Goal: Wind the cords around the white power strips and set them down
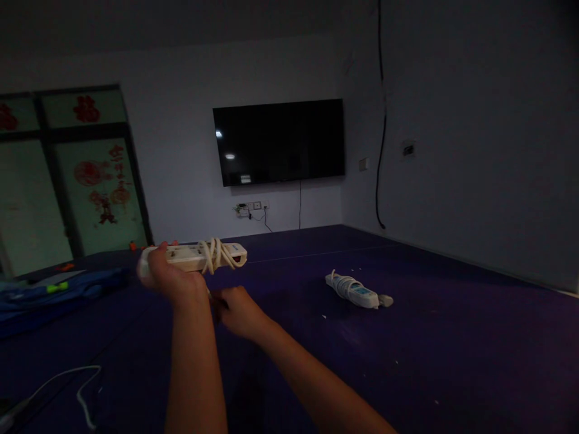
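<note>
Your left hand (169, 274) is clamped around the left end of 1 white power strip (187, 256), which you hold up above the purple surface (289, 361). Its pale cord (215, 254) loops several times around the part nearer the right end.

Your right hand (237, 310) is just below the strip, near your left wrist, its fingers curled beside a short stretch of cord; blur and shadow hide the fingertips, so you cannot tell whether they are clamped on it.

To the right, well apart from both your hands, 1 wrapped strip (355, 291) lies on the surface, its plug (385, 300) at the near right end. At your left lie blue cloth (90, 284) with 1 yellow-green item (57, 287) on it and, nearer you, 1 thin white cable (67, 372).
</note>
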